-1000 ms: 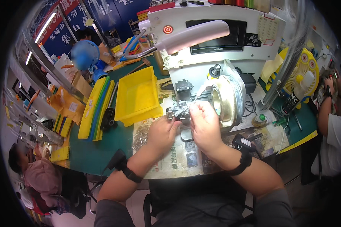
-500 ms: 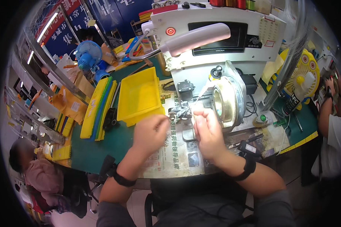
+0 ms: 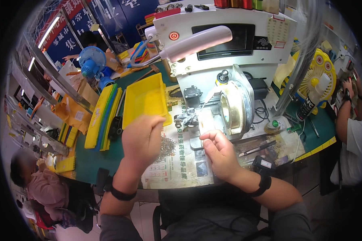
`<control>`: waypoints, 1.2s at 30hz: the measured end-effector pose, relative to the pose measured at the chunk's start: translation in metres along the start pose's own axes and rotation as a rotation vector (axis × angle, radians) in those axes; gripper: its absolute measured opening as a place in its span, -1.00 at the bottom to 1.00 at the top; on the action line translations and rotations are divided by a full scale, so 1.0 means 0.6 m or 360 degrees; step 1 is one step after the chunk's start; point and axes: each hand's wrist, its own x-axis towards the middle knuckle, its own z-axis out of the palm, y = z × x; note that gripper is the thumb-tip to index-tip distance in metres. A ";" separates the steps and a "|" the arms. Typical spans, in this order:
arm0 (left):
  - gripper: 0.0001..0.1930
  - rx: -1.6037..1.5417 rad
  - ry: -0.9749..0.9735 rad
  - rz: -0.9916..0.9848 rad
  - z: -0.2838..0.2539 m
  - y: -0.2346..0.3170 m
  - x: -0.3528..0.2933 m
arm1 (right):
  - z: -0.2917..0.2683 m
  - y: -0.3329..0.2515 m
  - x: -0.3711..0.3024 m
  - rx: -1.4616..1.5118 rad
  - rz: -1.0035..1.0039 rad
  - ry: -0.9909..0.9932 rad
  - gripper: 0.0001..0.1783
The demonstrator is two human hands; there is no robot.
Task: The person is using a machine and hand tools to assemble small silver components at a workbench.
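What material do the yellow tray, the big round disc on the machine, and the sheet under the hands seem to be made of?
The yellow tray looks like moulded plastic: uniform colour, soft sheen, rounded rim. The round disc seems polished metal, brass-toned inside with a silvery edge, since it gives bright reflections. The sheet appears to be printed newspaper: thin, matt, lying flat on the green table mat, which may be rubber or vinyl.

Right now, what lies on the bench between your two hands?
In the head view, a printed paper sheet with a heap of small metal parts lies between left hand and right hand.
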 end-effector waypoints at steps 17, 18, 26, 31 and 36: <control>-0.82 0.0361 -0.0291 0.0227 0.051 -0.073 -0.046 | 0.002 -0.005 -0.002 -0.0080 -0.0034 -0.0034 -0.81; -0.82 0.0358 -0.0385 0.0208 0.058 -0.066 -0.059 | 0.002 -0.005 -0.001 -0.0081 -0.0033 -0.0040 -0.81; -0.84 0.0073 -0.0241 0.0175 0.080 -0.052 -0.048 | 0.021 0.005 0.056 0.0190 -0.0034 0.0164 -0.81; -0.77 -0.0056 -0.0528 -0.0142 0.133 -0.076 -0.081 | 0.028 0.013 0.099 0.0325 -0.0102 0.0283 -0.85; -0.72 0.0003 -0.0381 -0.0102 0.127 -0.074 -0.078 | 0.035 0.021 0.104 0.0029 -0.0251 0.0384 -0.87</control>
